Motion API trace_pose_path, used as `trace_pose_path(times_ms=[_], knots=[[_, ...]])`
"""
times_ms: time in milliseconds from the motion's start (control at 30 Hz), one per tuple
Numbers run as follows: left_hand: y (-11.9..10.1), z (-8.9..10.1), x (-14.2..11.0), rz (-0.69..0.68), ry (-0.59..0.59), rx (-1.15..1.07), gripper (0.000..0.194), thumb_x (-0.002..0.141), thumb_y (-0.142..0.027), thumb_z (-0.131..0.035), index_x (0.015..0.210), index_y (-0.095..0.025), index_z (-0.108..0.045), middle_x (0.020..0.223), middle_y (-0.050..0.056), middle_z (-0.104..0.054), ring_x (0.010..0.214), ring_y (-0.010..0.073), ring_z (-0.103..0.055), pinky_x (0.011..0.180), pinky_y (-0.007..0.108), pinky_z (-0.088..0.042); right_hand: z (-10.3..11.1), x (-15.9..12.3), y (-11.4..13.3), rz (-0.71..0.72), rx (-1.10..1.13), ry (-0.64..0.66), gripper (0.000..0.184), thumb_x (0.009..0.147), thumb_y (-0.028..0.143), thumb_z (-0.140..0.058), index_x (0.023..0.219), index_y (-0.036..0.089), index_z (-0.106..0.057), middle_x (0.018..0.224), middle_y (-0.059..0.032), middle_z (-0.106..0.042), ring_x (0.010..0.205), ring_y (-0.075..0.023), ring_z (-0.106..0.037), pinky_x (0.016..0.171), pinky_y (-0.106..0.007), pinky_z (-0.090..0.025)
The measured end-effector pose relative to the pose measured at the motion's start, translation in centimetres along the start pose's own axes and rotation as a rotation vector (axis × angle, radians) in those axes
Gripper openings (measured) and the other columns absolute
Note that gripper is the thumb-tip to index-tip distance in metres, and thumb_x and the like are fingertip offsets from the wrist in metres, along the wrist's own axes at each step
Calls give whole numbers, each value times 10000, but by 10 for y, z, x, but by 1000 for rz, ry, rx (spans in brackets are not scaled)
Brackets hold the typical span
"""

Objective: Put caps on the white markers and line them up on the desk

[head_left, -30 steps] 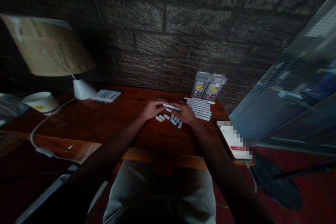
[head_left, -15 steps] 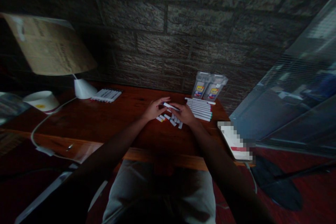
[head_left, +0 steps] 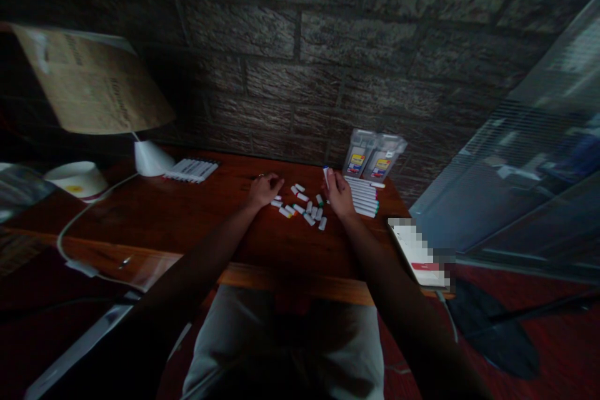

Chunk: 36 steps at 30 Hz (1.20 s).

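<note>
white, blue-ended cylindrical marker (head_left: pixel 326 175): hands have parted; right hand (head_left: pixel 340 194) alone pinches it near-upright; left hand (head_left: pixel 262 191) loosely curled, contents not discernible.

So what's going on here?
Someone at a desk is handling markers bare-handed. The right hand holds a marker, its blue end up, by a row of markers. The left hand is by the scattered caps; can't tell if it holds anything. Two clear cases stand behind the row, and more markers lie near the lamp.
</note>
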<state>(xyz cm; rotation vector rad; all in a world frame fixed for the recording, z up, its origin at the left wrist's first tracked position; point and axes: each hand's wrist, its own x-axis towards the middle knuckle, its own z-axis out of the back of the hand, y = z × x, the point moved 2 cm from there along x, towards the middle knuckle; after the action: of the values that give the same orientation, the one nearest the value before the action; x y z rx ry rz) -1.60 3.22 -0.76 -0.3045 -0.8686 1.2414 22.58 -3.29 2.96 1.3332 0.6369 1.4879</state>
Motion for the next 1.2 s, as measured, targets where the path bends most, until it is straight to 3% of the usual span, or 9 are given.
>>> trace_pose_path(times_ms=[100,167,333,467,700,933,1200], knots=[[0,-1,0,-29,-25,-8,342,875,-531,-593,946,-231,-740,976,86,-754,956,273,-684,900,353,-507,2,1,1,-50,75,-98,564,883,771,-351,729,242,-472,648,4,-541,588,-138,-534,514,-240,-420],[-2,0,-1,-21,-31,-4,379,886,-561,-563,935,-228,-740,945,88,-755,939,270,-687,881,344,-509,2,1,2,-57,88,-88,564,876,773,-362,732,241,-479,619,14,-519,565,-135,-519,507,-241,-415],[-6,1,-3,1,5,56,407,929,-536,-496,936,-208,-736,961,113,-752,948,283,-691,882,356,-502,1,-1,4,3,35,-59,517,885,724,-422,866,233,-582,605,32,-512,583,-136,-525,543,-242,-428],[-7,2,-2,0,33,64,424,930,-545,-488,954,-202,-737,960,118,-754,940,284,-692,870,357,-506,4,2,1,-39,101,-86,572,874,762,-381,944,234,-590,643,14,-549,586,-149,-529,512,-261,-429],[-6,3,-1,17,36,41,456,913,-583,-503,965,-199,-744,989,121,-758,963,289,-689,886,356,-497,17,9,11,-161,438,-139,699,795,907,-156,687,253,-374,525,29,-373,430,-127,-377,384,-278,-312],[-7,2,-2,14,45,54,462,924,-575,-485,987,-195,-740,1020,130,-753,990,298,-683,911,370,-488,12,4,24,-184,548,-40,702,749,934,-289,595,250,-258,486,73,-221,368,-80,-209,329,-248,-178],[-7,3,-2,43,55,57,489,911,-609,-514,988,-188,-751,988,126,-758,1006,294,-682,917,347,-483,17,4,25,-318,608,-15,664,810,870,-236,555,257,-213,448,74,-153,365,-88,-144,339,-246,-125]])
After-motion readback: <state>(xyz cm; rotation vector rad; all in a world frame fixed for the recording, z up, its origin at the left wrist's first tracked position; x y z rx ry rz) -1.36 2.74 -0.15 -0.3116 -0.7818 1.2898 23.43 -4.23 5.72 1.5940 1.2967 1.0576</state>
